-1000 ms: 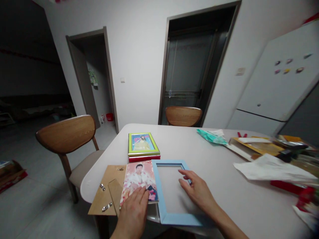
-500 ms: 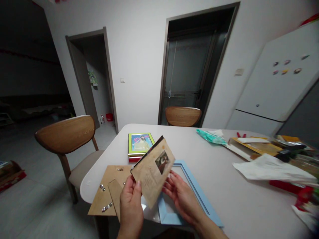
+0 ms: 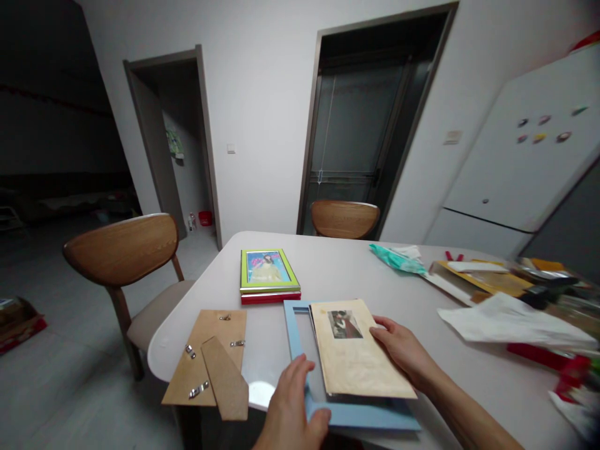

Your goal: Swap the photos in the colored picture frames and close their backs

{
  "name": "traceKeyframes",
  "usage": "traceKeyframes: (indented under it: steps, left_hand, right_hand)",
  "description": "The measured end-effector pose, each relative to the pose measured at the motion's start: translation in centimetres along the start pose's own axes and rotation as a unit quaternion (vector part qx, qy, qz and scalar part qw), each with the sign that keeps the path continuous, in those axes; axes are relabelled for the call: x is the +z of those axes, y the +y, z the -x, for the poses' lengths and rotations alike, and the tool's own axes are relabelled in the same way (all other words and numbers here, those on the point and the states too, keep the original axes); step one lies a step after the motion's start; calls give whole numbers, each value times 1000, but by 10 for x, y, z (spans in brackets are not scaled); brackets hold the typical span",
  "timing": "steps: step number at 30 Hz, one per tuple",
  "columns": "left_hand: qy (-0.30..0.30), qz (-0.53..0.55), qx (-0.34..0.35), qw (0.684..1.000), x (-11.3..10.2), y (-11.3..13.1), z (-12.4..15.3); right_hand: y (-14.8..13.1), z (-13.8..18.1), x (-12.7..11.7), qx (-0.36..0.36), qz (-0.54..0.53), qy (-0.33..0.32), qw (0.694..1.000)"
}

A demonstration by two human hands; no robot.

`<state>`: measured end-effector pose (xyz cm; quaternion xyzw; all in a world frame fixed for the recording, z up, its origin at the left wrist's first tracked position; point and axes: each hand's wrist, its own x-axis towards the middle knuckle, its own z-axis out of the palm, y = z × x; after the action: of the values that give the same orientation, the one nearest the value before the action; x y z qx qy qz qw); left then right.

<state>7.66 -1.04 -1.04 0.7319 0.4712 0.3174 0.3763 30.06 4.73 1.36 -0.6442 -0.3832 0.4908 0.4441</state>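
A light blue picture frame [image 3: 293, 331] lies face down near the front edge of the white table [image 3: 356, 275]. A printed card [image 3: 360, 359] lies face down over the frame's opening, tan back up with a small picture on it. My right hand [image 3: 405, 350] holds the card's right edge. My left hand [image 3: 293, 415] rests on the frame's lower left corner, fingers spread. A brown backing board [image 3: 206, 365] with a stand and metal clips lies left of the frame.
A green-framed picture [image 3: 267, 270] is stacked on a red frame behind the blue one. Papers, an envelope [image 3: 487, 278] and clutter fill the table's right side. Wooden chairs stand at the left [image 3: 124, 250] and at the far side [image 3: 344, 217]. A white fridge [image 3: 525, 162] is at right.
The card was picked up from left of the frame, turned over in both hands, and now lies back side up on the frame. My left hand has moved onto the frame's corner.
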Motion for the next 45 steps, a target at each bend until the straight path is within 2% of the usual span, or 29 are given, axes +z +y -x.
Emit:
traceKeyframes:
  steps: [2,5,9,12,16,19,21,26,29,33,39,45]
  left_hand:
    - [-46,-55,25,997,1,1,0]
    - [-78,-107,34,991,0,7,-3]
    - [-105,-166,36,980,-3,9,-5]
    - [-115,-191,46,974,-4,6,-5]
    - [-113,-210,67,969,-6,2,-3]
    - [-110,-222,67,967,-11,0,-3]
    - [-108,-227,63,966,-16,0,-2]
    - [-133,-242,54,960,-31,1,5]
    - [-147,-244,37,958,-37,0,9]
    - [-131,-229,52,963,-36,-7,10]
    - [-109,-229,73,964,-29,-16,9]
    - [-114,-231,66,964,-29,-15,7]
  right_hand:
    - [6,-4,3,-23,41,-10,999]
    - [11,-7,11,-78,135,-14,988]
    - [10,-12,18,-131,239,42,961]
    - [9,-14,23,-169,327,64,928]
    - [11,-12,32,-239,438,77,863]
    - [16,-9,37,-235,507,91,824]
    - [18,-8,39,-231,529,104,810]
    - [19,-7,43,-230,545,89,801]
    - [20,-8,47,-257,533,95,800]
    - [23,-8,51,-310,524,104,787]
    - [26,-4,56,-286,508,96,807]
    - [27,-1,61,-341,535,80,768]
